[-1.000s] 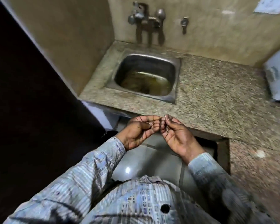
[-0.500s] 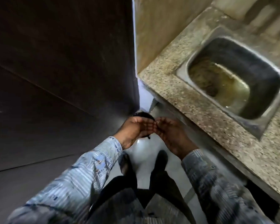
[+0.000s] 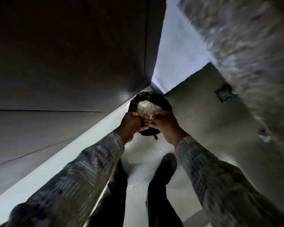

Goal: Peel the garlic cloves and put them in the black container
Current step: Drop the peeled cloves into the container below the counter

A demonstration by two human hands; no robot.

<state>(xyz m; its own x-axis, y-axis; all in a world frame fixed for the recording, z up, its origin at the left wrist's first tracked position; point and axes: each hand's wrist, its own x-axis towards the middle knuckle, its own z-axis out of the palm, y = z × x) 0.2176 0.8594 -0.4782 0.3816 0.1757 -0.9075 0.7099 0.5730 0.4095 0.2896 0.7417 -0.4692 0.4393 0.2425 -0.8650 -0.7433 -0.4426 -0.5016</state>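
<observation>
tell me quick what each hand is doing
Left hand: fingers curled, pinching something too small to identify.
Right hand: fingers curled, meeting the left; contents cannot be told.

Seen from above: black container [image 3: 161,101], a round bin lined with a dark, crinkled bag, on pale floor tiles in the corner beside a dark panel. Pale, shiny scraps inside, too blurred to identify. Near rim hidden behind two hands. Garlic clove not discernible between the fingertips; whole frame smeared by motion.
</observation>
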